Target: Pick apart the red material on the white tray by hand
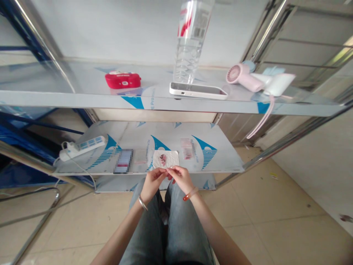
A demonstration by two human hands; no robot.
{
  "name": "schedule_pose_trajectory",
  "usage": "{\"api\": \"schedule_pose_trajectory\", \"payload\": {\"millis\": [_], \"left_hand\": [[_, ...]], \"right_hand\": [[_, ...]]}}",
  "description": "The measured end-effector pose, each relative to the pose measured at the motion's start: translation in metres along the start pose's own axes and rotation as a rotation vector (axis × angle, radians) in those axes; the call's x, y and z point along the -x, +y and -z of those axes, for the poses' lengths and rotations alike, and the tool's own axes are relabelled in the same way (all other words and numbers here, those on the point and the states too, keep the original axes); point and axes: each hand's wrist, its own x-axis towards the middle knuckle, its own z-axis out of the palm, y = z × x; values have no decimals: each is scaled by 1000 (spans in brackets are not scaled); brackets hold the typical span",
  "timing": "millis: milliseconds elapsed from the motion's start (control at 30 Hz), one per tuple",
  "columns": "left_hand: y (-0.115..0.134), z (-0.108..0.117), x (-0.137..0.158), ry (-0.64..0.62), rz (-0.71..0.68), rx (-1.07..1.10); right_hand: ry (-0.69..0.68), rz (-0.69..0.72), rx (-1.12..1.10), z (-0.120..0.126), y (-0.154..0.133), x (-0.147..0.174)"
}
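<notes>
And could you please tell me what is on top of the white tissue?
A small reddish heap lies on the white tissue; its pieces are too small to identify. The part of the lower shelf beneath is covered.

Red beads (163, 159), perhaps, on tissue (173, 159).

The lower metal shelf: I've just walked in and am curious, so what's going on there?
A person's bare left hand and right hand meet by the front edge of the silvery metal lower shelf; anything pinched between them is too small to make out. Just beyond lies a white tissue-like sheet bearing a little heap of red bits, with a small clear packet to its right.
</notes>
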Motion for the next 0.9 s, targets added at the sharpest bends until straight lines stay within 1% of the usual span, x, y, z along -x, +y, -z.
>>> {"api": "schedule_pose_trajectory", "payload": {"millis": [67, 133, 200, 233, 333, 500, 567, 667, 767, 833, 900], "left_hand": [[1, 0, -1, 23, 49, 55], [3, -1, -1, 69, 71, 47], [6, -3, -1, 97, 35, -63], [8, -3, -1, 86, 7, -138], [13, -3, 0, -26, -44, -296], [13, 4, -2, -324, -18, -344], [12, 6, -3, -388, -31, -360], [13, 7, -4, -388, -69, -374], [14, 6, -1, -351, -55, -456], [14, 3, 1, -294, -29, -639], [13, 0, 3, -241, 3, -885]], "right_hand": [[-42, 11, 0, 1, 0, 0], [-63, 16, 6, 1, 1, 0], [-61, 15, 18, 0, 2, 1], [-53, 10, 24, 0, 3, 1], [-26, -14, 21, 0, 5, 1], [-70, -41, -4, 5, 7, 3], [-82, -53, 7, 6, 8, 4], [-93, -44, 47, 6, 9, 4], [-88, 15, 110, 3, 9, 5], [-74, 70, 201, 1, 9, 7], [-33, 103, 362, -3, 9, 8]]}}
